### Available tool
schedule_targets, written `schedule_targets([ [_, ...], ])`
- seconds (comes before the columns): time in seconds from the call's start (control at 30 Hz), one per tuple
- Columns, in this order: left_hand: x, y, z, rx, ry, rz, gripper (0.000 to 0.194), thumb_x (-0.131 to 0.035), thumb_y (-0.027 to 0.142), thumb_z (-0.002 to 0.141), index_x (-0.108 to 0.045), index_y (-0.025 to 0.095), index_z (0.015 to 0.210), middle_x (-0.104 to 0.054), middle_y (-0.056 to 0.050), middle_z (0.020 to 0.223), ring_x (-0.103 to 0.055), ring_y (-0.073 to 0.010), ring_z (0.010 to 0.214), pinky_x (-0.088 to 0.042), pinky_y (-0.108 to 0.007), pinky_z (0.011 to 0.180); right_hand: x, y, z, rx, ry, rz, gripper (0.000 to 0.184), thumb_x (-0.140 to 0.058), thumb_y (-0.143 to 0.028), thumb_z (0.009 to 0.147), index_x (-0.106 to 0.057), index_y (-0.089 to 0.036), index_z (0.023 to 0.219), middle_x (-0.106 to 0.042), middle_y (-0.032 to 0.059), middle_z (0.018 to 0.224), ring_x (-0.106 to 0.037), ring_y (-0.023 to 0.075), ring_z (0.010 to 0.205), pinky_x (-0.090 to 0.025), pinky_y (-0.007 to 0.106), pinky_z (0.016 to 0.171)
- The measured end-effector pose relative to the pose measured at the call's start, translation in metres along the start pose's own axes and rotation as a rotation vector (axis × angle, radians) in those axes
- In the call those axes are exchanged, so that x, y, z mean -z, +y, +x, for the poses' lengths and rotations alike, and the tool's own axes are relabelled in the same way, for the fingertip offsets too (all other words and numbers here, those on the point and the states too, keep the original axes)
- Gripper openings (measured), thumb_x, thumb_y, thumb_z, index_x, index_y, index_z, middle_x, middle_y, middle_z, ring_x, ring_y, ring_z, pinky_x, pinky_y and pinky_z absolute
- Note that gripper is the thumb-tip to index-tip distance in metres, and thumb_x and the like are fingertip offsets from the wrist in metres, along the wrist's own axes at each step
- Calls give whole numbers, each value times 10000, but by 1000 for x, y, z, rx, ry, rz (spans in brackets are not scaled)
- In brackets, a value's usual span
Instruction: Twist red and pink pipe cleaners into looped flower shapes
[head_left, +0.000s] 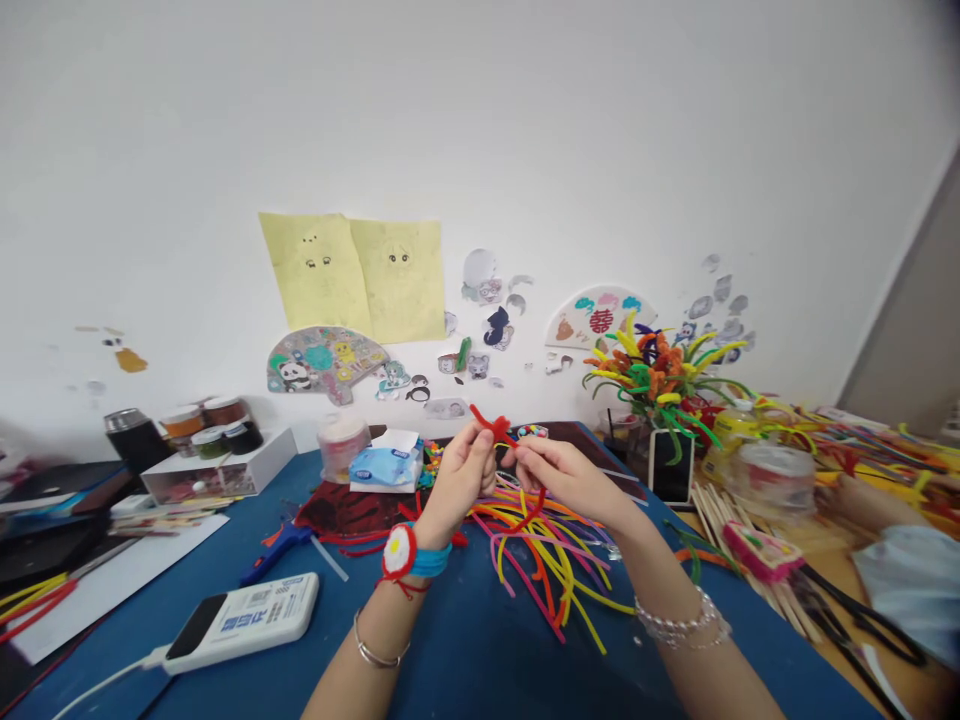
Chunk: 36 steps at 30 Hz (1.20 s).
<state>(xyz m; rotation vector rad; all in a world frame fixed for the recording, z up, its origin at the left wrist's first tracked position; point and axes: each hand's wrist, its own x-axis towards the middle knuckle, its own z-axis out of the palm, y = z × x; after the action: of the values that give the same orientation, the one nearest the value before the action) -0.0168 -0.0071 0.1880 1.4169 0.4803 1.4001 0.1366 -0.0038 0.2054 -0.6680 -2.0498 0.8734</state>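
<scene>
My left hand (pixel 463 478) and my right hand (pixel 561 476) meet in the middle of the view, and both pinch a twisted red pipe cleaner (pixel 491 426). A small yellow piece shows at the pinch, too small to identify. Its red tail curves down past my right fingers. Below my hands lies a loose heap of pipe cleaners (pixel 541 572) in yellow, orange, pink and red. A blue band with a round red-and-white ornament (pixel 400 552) circles my left wrist.
A blue mat (pixel 480 650) covers the table, holding a blue glue gun (pixel 274 552), a white power strip (pixel 241 622) and tissues (pixel 385 462). Behind stand jars (pixel 210 438) and a pipe-cleaner bouquet (pixel 660 385). At right lie black-handled scissors (pixel 847 622), wooden sticks (pixel 739 535) and another person's arm (pixel 862 505).
</scene>
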Motion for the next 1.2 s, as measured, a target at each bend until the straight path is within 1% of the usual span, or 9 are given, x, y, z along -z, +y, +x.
schedule_targets([
  [0.2,3,-6,2,32,23,115,250,-463,413,805,-423,177,734,-256,101,444,-191,-20,341,-179,-152,347,-7,6,4,7,122,-6,326,-333,-410,865,-532,-159,808,-357,-58,482,-321,76,429,-259,207,432],
  [0.4,13,4,4,-62,219,143,233,-519,403,767,-479,175,792,-234,104,438,-197,-24,353,-183,-143,344,-1,8,2,-37,-38,-33,310,-331,-392,870,-530,-160,925,-435,-35,569,-409,86,508,-324,202,489],
  [0.5,17,11,4,-110,283,92,232,-527,399,762,-497,173,806,-203,106,447,-180,-25,351,-179,-143,341,2,9,0,-50,-51,-68,340,-304,-390,878,-544,-152,917,-412,-41,548,-389,82,491,-312,200,479],
  [0.67,15,9,3,-96,238,134,309,-475,416,793,-541,152,938,-187,95,474,-170,-31,368,-163,-153,350,-5,10,2,8,54,-155,299,-345,-369,867,-548,-161,797,-389,-46,534,-341,79,478,-250,201,449],
  [0.8,14,5,3,-99,263,215,328,-473,428,789,-560,143,926,-205,85,484,-190,-37,383,-167,-165,358,-5,8,3,35,117,-199,293,-370,-360,856,-562,-162,756,-363,-51,502,-308,78,455,-216,209,435],
  [0.9,17,4,4,-113,273,262,305,-467,426,793,-562,147,872,-222,80,486,-202,-41,391,-180,-172,367,-3,9,3,11,89,-86,303,-350,-374,861,-562,-160,823,-383,-47,520,-338,79,456,-250,203,435],
  [1.0,17,5,5,-104,226,337,284,-453,408,805,-547,146,744,-264,68,488,-246,-49,410,-230,-181,397,-3,10,4,-13,54,48,312,-313,-381,874,-534,-161,891,-397,-48,540,-359,75,446,-287,198,438],
  [1.1,16,10,6,-116,194,460,289,-462,371,805,-532,143,641,-401,30,542,-382,-76,517,-341,-198,531,-2,9,5,-9,51,35,303,-344,-381,867,-552,-162,849,-369,-55,530,-323,66,443,-263,190,428],
  [1.2,14,17,7,-94,151,530,235,-475,339,800,-590,145,734,-527,-12,691,-471,-118,697,-372,-232,713,0,9,5,3,39,-7,330,-359,-390,861,-587,-158,808,-350,-52,528,-302,63,450,-242,189,425],
])
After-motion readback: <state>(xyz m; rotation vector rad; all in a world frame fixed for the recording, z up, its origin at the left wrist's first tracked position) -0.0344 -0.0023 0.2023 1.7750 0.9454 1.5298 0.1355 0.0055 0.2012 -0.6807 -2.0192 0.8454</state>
